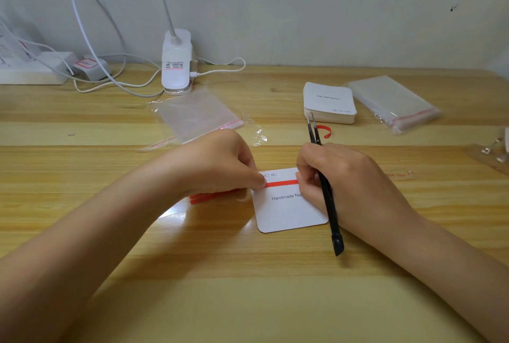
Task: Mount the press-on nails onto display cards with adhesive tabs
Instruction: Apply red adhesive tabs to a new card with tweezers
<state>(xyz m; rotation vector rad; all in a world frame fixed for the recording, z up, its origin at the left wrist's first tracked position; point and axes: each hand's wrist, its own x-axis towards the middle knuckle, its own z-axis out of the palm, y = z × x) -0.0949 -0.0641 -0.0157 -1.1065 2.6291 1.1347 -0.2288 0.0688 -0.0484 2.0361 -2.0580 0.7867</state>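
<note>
A white display card (289, 210) printed "Handmade Nail" lies on the wooden table in front of me. A red adhesive strip (282, 183) runs across its upper part. My left hand (220, 163) pinches the strip's left end at the card's edge. My right hand (338, 180) presses on the strip's right end with its fingertips while gripping black tweezers (326, 191), whose tips point away from me. More red strips (203, 197) lie under my left hand. Loose press-on nails (493, 147) show at the far right edge.
A stack of blank cards (329, 103) and a pack of clear bags (394, 102) sit at the back right. A loose clear bag (198, 114) lies behind my left hand. A clip lamp (176, 64), cables and a power strip (33, 68) stand against the wall. A curled red liner (327, 132) lies near the cards.
</note>
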